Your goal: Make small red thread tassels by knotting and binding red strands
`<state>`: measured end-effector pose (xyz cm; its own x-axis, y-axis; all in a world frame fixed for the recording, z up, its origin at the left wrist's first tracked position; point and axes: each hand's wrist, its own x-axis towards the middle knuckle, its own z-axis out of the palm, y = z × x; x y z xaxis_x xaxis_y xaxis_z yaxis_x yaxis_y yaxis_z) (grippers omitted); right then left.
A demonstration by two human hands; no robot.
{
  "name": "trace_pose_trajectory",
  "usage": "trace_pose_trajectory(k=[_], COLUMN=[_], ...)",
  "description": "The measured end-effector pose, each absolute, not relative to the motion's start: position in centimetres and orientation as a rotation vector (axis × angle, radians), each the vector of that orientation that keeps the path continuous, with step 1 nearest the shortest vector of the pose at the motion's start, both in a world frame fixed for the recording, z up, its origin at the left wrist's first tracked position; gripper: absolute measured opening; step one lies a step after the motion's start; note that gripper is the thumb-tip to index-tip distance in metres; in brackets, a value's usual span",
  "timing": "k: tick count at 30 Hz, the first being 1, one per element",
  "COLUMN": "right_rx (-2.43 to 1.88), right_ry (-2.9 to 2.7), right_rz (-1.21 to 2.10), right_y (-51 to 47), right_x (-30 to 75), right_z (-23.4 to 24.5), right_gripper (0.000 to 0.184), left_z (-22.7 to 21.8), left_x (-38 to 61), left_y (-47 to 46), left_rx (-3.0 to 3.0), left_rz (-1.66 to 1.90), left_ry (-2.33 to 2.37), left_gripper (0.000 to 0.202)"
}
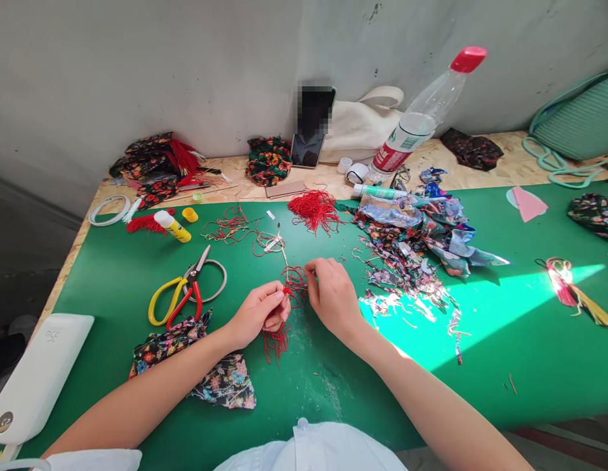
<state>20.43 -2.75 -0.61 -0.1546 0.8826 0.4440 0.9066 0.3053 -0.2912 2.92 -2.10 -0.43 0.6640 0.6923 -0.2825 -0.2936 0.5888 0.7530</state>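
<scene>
My left hand point(267, 306) is closed around the top of a red thread tassel point(276, 343), whose loose strands hang below the fingers. A pale cord point(285, 255) runs up from the tassel. My right hand point(332, 293) is beside it with thumb and finger pinched on a thin thread end, partly hidden by the fingers. Between the hands lie tangled red threads point(296, 282). Left of my left hand are scissors point(179, 288) with one yellow and one red handle, resting over a silver ring point(220, 281). Floral fabric point(220, 379) lies under my left forearm.
A red thread pile point(314, 209) and heaped fabric scraps point(412, 248) lie beyond my hands. A glue stick point(172, 226) stands at left, near a white power bank point(42, 376). A bottle point(412, 124) and phone point(312, 127) are at the back; a yellow-and-pink tassel point(569, 288) lies right.
</scene>
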Motion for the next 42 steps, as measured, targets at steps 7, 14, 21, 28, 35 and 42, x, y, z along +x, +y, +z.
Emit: trace_pose_trajectory(k=[7,14,21,28,35,42], right_rx=[-1.373,-1.055,-0.949,-0.993,-1.048,-1.003], right_ry=[-1.895,-1.937,-2.097,-2.224,-2.309,-2.345], right_rz=[0.078,0.137,-0.002,0.021,0.09,-0.026], right_y=[-3.3,-3.6,-3.6,-3.7,-3.8,-3.7], right_x=[20.0,19.6,19.6,19.7,19.9,19.8], right_z=[0.2,0.9,1.0,0.6,0.2,0.1], right_gripper=[0.004,0.019,0.017,0.012,0.02,0.016], left_z=[0.3,0.6,0.5,0.6,0.6,0.3], left_x=[3.1,3.1,3.0,3.1,3.1,3.0], left_y=[-1.9,-1.6,-1.6,-1.6,-1.6,-1.5], left_rx=[0.648,0.562,0.538,0.512,0.509,0.506], left_rz=[0.688,0.749,0.752,0.776,0.782,0.792], left_ry=[0.678,0.695,0.712,0.727,0.746,0.733], left_gripper=[0.025,0.021,0.021,0.018,0.018,0.017])
